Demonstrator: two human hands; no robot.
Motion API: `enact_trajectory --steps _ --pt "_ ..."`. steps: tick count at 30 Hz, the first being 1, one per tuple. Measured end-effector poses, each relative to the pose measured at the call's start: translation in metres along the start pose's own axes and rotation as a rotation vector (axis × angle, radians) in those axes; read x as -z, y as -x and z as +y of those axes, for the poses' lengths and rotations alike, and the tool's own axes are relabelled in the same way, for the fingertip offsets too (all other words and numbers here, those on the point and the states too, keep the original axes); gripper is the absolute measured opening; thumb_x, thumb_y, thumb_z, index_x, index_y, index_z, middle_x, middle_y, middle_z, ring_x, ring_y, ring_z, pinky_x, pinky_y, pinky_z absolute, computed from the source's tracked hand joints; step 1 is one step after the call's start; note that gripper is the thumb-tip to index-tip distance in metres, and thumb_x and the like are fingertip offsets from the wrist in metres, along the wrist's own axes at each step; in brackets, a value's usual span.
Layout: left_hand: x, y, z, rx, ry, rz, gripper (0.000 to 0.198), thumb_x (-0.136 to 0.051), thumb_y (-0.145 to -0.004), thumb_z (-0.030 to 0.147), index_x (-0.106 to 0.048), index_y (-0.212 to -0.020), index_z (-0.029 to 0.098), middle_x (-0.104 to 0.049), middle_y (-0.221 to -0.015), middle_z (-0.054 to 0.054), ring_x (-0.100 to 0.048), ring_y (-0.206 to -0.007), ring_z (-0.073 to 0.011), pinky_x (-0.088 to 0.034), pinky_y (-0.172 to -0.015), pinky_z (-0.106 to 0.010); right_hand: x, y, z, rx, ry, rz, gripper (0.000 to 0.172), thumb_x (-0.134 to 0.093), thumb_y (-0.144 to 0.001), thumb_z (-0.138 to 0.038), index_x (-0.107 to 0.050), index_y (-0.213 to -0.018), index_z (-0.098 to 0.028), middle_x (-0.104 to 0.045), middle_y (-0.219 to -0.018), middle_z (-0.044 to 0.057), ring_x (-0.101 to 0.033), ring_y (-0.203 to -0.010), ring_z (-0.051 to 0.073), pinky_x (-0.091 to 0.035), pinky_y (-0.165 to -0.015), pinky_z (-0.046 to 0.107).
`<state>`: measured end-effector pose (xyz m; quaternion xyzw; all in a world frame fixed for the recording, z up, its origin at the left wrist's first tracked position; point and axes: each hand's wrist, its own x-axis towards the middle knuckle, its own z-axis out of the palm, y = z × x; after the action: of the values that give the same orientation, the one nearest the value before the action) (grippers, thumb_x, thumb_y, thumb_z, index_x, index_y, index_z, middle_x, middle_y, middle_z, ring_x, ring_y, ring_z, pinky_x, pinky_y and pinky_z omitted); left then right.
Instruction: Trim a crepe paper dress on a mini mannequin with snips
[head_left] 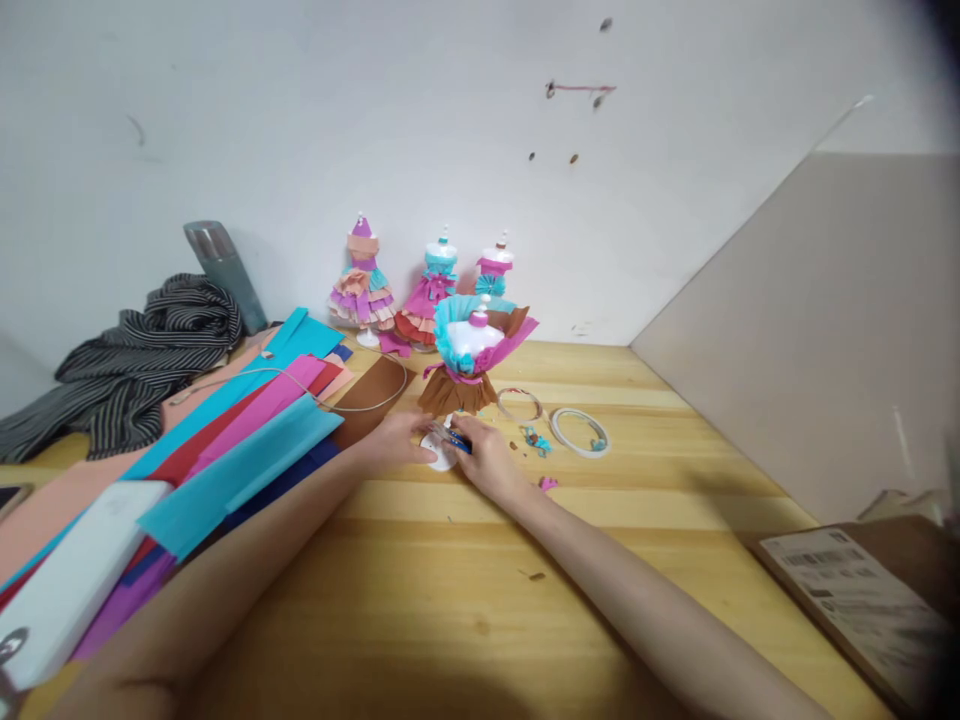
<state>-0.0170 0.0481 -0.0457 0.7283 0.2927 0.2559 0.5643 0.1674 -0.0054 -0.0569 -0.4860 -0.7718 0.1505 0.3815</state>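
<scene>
A small dress form [475,340] stands at the middle of the table, with a turquoise and magenta crepe-paper collar and a brown paper skirt [456,392]. Under the skirt shows its white round base [438,455]. My right hand [487,458] is closed around blue-handled scissors [456,439] just over the base, metal end pointing left. My left hand [394,440] reaches to the base's left side, thumb and fingers apart, thumb by its rim. Whether its fingertips touch the scissors is hidden by blur.
Crepe-paper sheets [247,470] and a white box-like object [82,570] lie left, near striped cloth [150,350] and a bottle [225,270]. Several dressed forms [364,280] stand at the wall. Tape rings [581,432] and paper scraps [537,441] lie right; a cardboard parcel [855,590] sits far right.
</scene>
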Motion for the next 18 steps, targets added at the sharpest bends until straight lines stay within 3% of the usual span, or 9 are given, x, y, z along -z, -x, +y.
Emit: enact_trajectory --steps 5,9,13,18 --pt "-0.004 0.001 -0.005 0.022 0.034 0.053 0.029 -0.071 -0.063 0.018 -0.071 -0.091 0.014 -0.073 -0.097 -0.005 -0.065 -0.097 -0.0237 -0.048 -0.089 -0.032 0.009 0.012 -0.002 -0.057 -0.024 0.016 0.022 -0.057 -0.081 -0.018 -0.064 -0.101 -0.017 -0.07 -0.1 0.013 -0.064 -0.092 0.024 -0.048 -0.081 0.034" --pt "-0.009 0.0 -0.007 0.046 0.079 0.096 0.026 -0.067 -0.071 0.026 -0.07 -0.092 0.011 -0.073 -0.095 -0.008 -0.067 -0.089 -0.0216 -0.05 -0.082 -0.031 0.022 0.021 -0.014 -0.153 -0.03 0.013 0.006 -0.058 -0.079 -0.023 -0.06 -0.082 -0.018 -0.065 -0.076 0.005 -0.058 -0.069 0.018 -0.044 -0.065 0.029" --pt "-0.017 -0.001 -0.005 0.05 0.086 0.126 0.023 -0.067 -0.074 0.03 -0.071 -0.089 0.013 -0.071 -0.086 -0.004 -0.065 -0.083 -0.0192 -0.048 -0.074 -0.027 0.039 0.027 -0.03 -0.23 -0.06 -0.038 0.015 -0.059 -0.077 -0.029 -0.05 -0.072 -0.019 -0.05 -0.061 -0.003 -0.044 -0.056 0.013 -0.034 -0.054 0.025" --pt "-0.027 -0.005 -0.002 0.056 0.087 0.184 0.017 -0.068 -0.074 0.03 -0.069 -0.074 0.013 -0.064 -0.068 0.001 -0.06 -0.074 -0.0175 -0.043 -0.065 -0.024 0.058 0.026 -0.048 -0.233 -0.163 -0.185 0.025 -0.051 -0.084 -0.038 -0.057 -0.073 -0.016 -0.055 -0.065 0.001 -0.048 -0.06 0.015 -0.036 -0.056 0.026"
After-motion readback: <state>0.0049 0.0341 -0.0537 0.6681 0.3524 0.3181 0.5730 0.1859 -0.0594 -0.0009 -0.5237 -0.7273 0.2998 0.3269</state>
